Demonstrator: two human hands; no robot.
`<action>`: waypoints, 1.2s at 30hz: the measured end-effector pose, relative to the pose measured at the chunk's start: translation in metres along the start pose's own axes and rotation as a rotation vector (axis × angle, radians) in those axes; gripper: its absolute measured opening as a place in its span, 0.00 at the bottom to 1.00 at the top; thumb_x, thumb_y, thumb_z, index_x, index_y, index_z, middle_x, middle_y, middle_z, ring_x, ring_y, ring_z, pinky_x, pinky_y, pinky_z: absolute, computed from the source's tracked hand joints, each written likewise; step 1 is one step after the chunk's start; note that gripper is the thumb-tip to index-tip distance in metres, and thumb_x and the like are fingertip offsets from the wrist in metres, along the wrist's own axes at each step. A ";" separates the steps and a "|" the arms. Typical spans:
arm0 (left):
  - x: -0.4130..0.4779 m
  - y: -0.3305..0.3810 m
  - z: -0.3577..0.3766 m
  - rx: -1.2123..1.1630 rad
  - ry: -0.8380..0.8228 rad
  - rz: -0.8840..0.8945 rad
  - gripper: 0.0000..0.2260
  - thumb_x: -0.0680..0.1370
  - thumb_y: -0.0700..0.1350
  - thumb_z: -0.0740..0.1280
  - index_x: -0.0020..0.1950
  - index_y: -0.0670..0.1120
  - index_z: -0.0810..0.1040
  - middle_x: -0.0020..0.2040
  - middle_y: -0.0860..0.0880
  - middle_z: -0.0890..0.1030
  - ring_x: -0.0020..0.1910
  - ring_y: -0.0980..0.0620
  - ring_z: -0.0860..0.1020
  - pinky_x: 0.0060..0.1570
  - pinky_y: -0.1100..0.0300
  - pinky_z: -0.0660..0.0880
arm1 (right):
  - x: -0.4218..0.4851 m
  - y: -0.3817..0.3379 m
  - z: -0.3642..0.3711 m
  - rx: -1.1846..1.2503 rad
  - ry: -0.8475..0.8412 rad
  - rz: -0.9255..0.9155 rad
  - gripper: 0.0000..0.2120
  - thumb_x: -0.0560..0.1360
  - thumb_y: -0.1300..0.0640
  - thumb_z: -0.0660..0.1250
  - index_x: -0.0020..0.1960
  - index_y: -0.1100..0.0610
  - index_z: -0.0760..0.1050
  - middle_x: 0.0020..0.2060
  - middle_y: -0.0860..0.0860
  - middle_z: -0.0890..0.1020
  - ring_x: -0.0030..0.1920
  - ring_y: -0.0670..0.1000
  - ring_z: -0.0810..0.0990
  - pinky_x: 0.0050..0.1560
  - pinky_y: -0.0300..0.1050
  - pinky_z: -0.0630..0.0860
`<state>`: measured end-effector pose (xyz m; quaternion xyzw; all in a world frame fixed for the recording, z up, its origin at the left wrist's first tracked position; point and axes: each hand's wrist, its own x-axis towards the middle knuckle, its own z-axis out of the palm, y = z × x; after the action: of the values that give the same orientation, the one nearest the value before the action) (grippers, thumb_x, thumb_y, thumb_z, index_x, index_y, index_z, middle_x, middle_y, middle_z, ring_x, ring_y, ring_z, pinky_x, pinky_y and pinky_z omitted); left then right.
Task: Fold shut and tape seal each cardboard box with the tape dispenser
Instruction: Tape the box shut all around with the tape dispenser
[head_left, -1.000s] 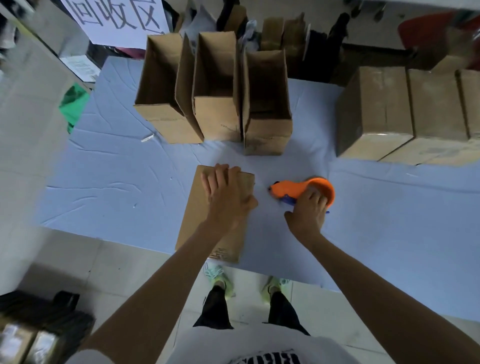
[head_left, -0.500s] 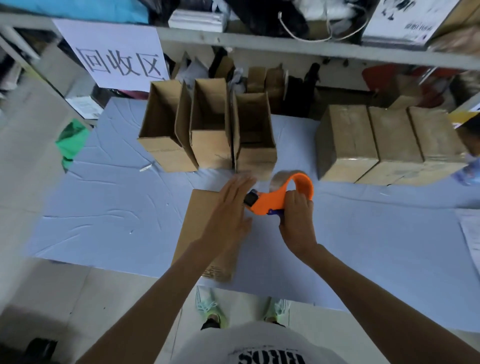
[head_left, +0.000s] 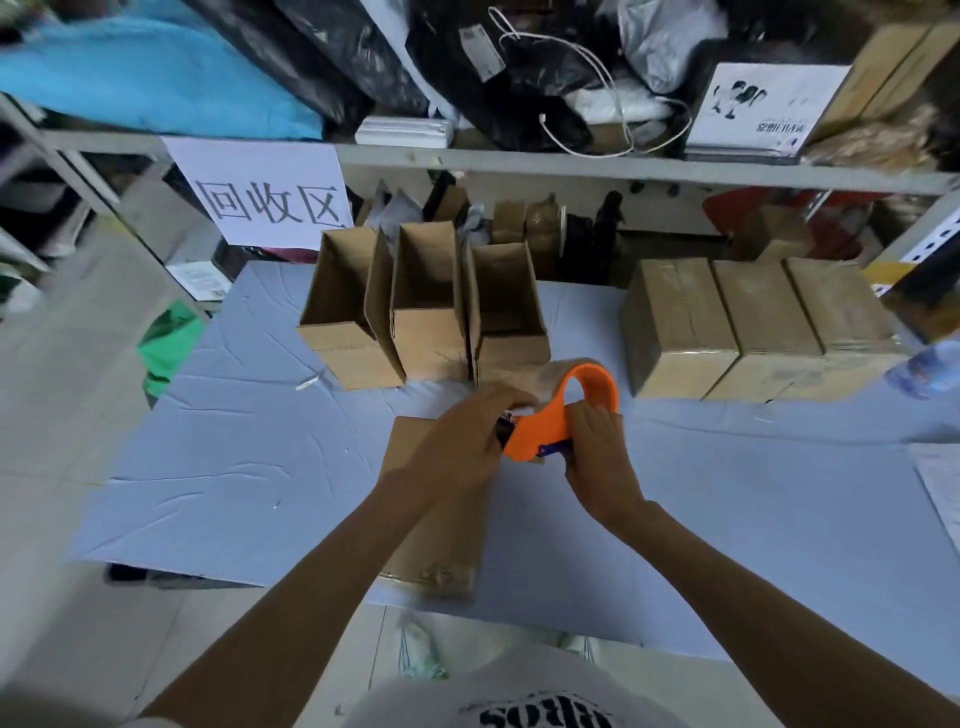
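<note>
Tape dispenser (head_left: 540, 431): orange frame, seemingly clear roll, held over brown box (head_left: 441, 545).

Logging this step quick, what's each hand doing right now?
Left hand: pinching the front end of the orange tape dispenser.
Right hand: gripping the dispenser's handle.

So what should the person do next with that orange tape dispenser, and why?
Probably pull the tape end free and stick it on the far end of the cardboard box lying below. The right hand grips the orange tape dispenser above it, and the left hand curls its fingers at the dispenser's front.
</note>
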<state>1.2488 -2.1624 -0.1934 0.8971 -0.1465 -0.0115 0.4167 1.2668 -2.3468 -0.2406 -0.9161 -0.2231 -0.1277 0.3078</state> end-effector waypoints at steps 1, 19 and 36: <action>0.001 -0.001 0.000 0.019 0.011 0.014 0.17 0.75 0.39 0.64 0.63 0.44 0.74 0.58 0.45 0.78 0.55 0.51 0.77 0.55 0.55 0.76 | -0.001 0.001 -0.001 0.003 0.003 -0.003 0.27 0.63 0.72 0.75 0.46 0.53 0.62 0.36 0.58 0.76 0.35 0.57 0.75 0.39 0.45 0.66; 0.007 -0.002 -0.003 0.084 0.081 -0.019 0.03 0.78 0.36 0.64 0.45 0.41 0.76 0.39 0.54 0.76 0.38 0.57 0.74 0.40 0.67 0.70 | 0.008 0.005 -0.022 0.372 -0.242 0.312 0.12 0.82 0.58 0.55 0.63 0.60 0.70 0.50 0.54 0.80 0.44 0.42 0.82 0.40 0.34 0.77; 0.022 -0.027 -0.004 -0.064 0.258 -0.413 0.04 0.75 0.35 0.69 0.49 0.38 0.81 0.45 0.46 0.82 0.36 0.62 0.76 0.36 0.77 0.71 | 0.025 -0.002 -0.035 0.087 -0.411 0.172 0.30 0.66 0.46 0.77 0.61 0.56 0.68 0.53 0.50 0.80 0.44 0.44 0.74 0.43 0.30 0.68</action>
<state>1.2772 -2.1485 -0.2091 0.8884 0.0946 0.0135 0.4491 1.2840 -2.3588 -0.2028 -0.9243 -0.2076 0.0981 0.3048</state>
